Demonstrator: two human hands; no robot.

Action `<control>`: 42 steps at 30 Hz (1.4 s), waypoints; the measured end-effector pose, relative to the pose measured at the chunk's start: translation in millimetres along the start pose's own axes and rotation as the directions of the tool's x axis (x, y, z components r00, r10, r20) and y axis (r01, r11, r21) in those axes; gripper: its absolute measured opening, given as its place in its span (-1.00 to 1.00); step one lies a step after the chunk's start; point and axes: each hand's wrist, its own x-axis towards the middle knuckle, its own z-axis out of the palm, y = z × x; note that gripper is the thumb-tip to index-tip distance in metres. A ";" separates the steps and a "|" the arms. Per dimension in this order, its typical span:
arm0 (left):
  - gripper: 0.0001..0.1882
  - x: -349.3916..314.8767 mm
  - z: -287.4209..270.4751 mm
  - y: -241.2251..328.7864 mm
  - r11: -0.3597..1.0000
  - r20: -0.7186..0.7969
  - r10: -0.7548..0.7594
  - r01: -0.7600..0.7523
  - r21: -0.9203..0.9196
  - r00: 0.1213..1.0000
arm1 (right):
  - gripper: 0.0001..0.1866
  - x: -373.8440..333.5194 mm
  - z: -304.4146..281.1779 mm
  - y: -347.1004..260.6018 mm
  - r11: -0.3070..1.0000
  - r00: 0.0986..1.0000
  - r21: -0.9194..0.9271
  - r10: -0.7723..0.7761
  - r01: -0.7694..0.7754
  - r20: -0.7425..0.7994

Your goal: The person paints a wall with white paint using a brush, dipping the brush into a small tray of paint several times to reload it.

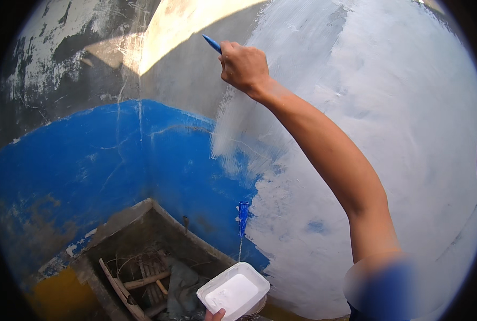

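My right hand (244, 65) is raised against the upper wall, its fingers closed around a blue handle (212, 43). The tapered end of that handle sticks out past my fist; the tool's other end is hidden. At the bottom, the fingers of my left hand (215, 315) grip the near edge of a white rectangular tray (203, 293). White paint (233, 293) covers the tray's bottom. The wall (399, 134) to the right carries streaky white paint, its ragged edge running over grey and blue areas.
Behind the tray a blue handle on a thin metal rod (243, 218) stands upright. A concrete-edged recess (166, 214) at lower left holds a wooden ladder-like frame (122, 286) and dark cloth (182, 283). Beyond it two blue-painted walls (72, 155) meet at a corner.
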 end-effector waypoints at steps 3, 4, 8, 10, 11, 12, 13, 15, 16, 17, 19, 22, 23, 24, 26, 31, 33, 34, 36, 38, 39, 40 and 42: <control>-0.49 2.6 -2.6 -0.6 1.000 0.003 0.006 -0.006 -0.029 1.000 | -0.95 35.7 -6.5 21.3 0.910 0.935 -0.336 -0.313 0.244 -0.168; -0.49 2.2 -2.8 1.0 0.999 0.000 0.017 -0.017 -0.031 1.000 | -0.95 35.5 0.0 19.3 0.864 0.908 -0.414 -0.383 0.287 -0.169; -0.50 -2.0 3.7 2.3 0.999 0.001 0.022 -0.022 -0.047 1.000 | -0.84 -75.3 77.1 -45.9 0.557 0.812 -0.610 -0.507 0.564 0.289; -0.50 -3.0 0.6 4.8 1.000 -0.020 0.010 -0.011 -0.019 1.000 | -0.88 -136.8 105.0 -93.3 0.697 0.784 -0.360 -0.560 0.621 0.267; -0.50 -2.1 0.9 3.7 1.000 -0.028 -0.019 0.019 0.003 0.999 | -0.90 -160.8 113.3 -104.9 0.820 0.809 -0.109 -0.517 0.561 0.279; -0.50 -4.8 -0.9 5.2 0.999 -0.059 -0.035 0.037 0.031 0.998 | -0.91 -169.2 113.5 -118.4 0.882 0.834 0.166 -0.471 0.441 0.289; -0.50 -6.7 -0.4 5.8 0.999 -0.061 -0.031 0.033 0.029 0.998 | -0.92 -169.3 116.6 -118.1 0.926 0.880 0.235 -0.359 0.295 0.311; -0.51 -10.9 2.2 6.0 1.000 -0.070 -0.016 0.017 0.015 0.997 | -0.93 -145.5 102.0 -113.3 0.932 0.915 0.363 -0.140 -0.007 0.377; -0.51 -11.8 2.8 5.7 1.000 -0.065 -0.010 0.011 0.011 0.998 | -0.91 -125.0 91.1 -95.4 0.950 0.942 0.313 -0.084 -0.023 0.325; -0.51 -11.4 3.7 5.5 1.000 -0.058 -0.003 0.004 0.006 0.998 | -0.90 -96.9 77.7 -71.4 0.964 0.963 0.261 -0.030 -0.042 0.266; -0.51 -5.8 6.4 4.3 1.000 -0.034 0.000 0.000 -0.003 0.999 | -0.90 -36.3 41.2 -32.1 0.996 0.999 0.093 -0.009 0.005 0.038; -0.52 -0.9 0.2 2.5 0.999 -0.036 -0.040 0.040 0.013 0.999 | -0.94 21.2 12.1 6.8 0.943 0.919 -0.269 -0.273 0.197 -0.284; -0.52 1.9 -2.6 0.3 0.998 -0.063 -0.062 0.063 0.015 0.996 | -0.92 15.9 21.9 7.9 0.911 0.923 -0.333 -0.324 0.244 -0.209; -0.52 3.1 -5.4 -1.5 0.996 -0.088 -0.085 0.087 0.017 0.993 | -0.91 7.9 34.6 2.8 0.871 0.920 -0.393 -0.370 0.295 -0.130; -0.51 4.4 -6.7 -5.6 0.997 -0.079 -0.069 0.071 0.021 0.994 | -0.85 -28.5 61.8 -20.4 0.711 0.878 -0.537 -0.459 0.454 0.134; -0.47 4.2 11.5 -1.6 0.994 -0.042 -0.074 0.077 0.078 0.996 | -0.86 -190.8 135.0 -126.3 0.843 0.815 0.153 -0.538 0.516 0.214; -0.47 3.2 9.2 -3.1 0.994 -0.038 -0.064 0.067 0.082 0.997 | -0.89 -197.3 124.2 -139.7 0.886 0.854 0.433 -0.351 0.169 0.384; -0.47 2.8 7.6 -4.1 0.994 -0.037 -0.060 0.063 0.085 0.998 | -0.88 -197.8 120.9 -138.0 0.895 0.831 0.445 -0.248 0.001 0.497; -0.48 1.0 7.3 -6.3 0.996 -0.044 -0.050 0.053 0.076 0.998 | -0.88 -153.8 109.3 -91.2 0.928 0.908 0.372 -0.181 0.030 0.378; -0.50 4.8 12.4 -8.1 0.998 -0.055 -0.041 0.044 0.055 0.998 | -0.91 -64.5 73.9 -46.1 0.968 0.979 0.250 -0.039 -0.012 0.200; -0.51 6.2 15.2 -9.4 0.997 -0.057 -0.057 0.060 0.053 0.997 | -0.93 -19.7 48.4 -15.7 0.980 0.999 0.193 -0.049 0.050 -0.006; -0.52 5.5 15.6 -9.8 0.995 -0.064 -0.077 0.081 0.058 0.995 | -0.91 20.8 18.6 9.6 0.998 0.987 0.032 -0.040 0.046 -0.156; -0.53 5.4 15.4 -14.8 0.995 -0.083 -0.061 0.067 0.073 0.995 | -0.91 76.7 -28.0 43.1 0.965 0.963 -0.261 -0.095 0.027 -0.251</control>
